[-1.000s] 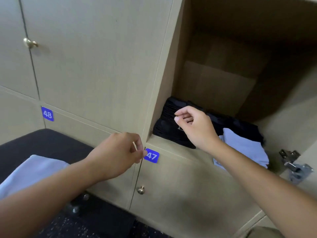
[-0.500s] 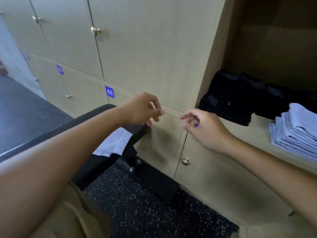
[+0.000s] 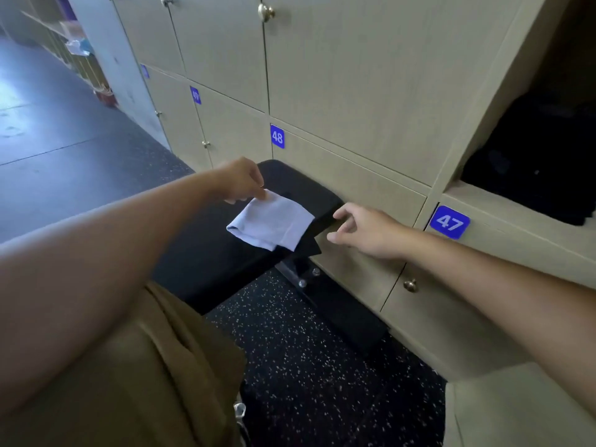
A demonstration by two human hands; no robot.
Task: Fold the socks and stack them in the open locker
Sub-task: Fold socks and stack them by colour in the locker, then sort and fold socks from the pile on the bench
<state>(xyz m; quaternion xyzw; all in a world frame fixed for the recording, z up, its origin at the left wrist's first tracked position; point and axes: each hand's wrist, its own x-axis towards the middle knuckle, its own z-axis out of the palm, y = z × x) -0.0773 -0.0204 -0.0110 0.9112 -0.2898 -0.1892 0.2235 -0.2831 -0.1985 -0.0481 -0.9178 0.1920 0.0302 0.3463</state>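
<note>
A light blue sock (image 3: 272, 222) lies on the end of a black padded bench (image 3: 225, 253), partly over a black sock (image 3: 308, 245) that sticks out at the bench corner. My left hand (image 3: 240, 182) pinches the blue sock's upper left corner. My right hand (image 3: 361, 230) hovers just right of the socks, fingers spread, holding nothing. The open locker (image 3: 503, 191) is at the far right, with a dark pile of black socks (image 3: 532, 166) inside.
Closed beige locker doors with blue number tags 48 (image 3: 277, 136) and 47 (image 3: 449, 221) run along the wall behind the bench. A brass knob (image 3: 410, 285) sits below my right forearm. Speckled black floor lies under the bench. An open locker door edge (image 3: 516, 411) is at bottom right.
My view swung left from the open locker to the bench. My right hand left the stacked socks and came down beside the bench. My left hand reached down and pinched the blue sock.
</note>
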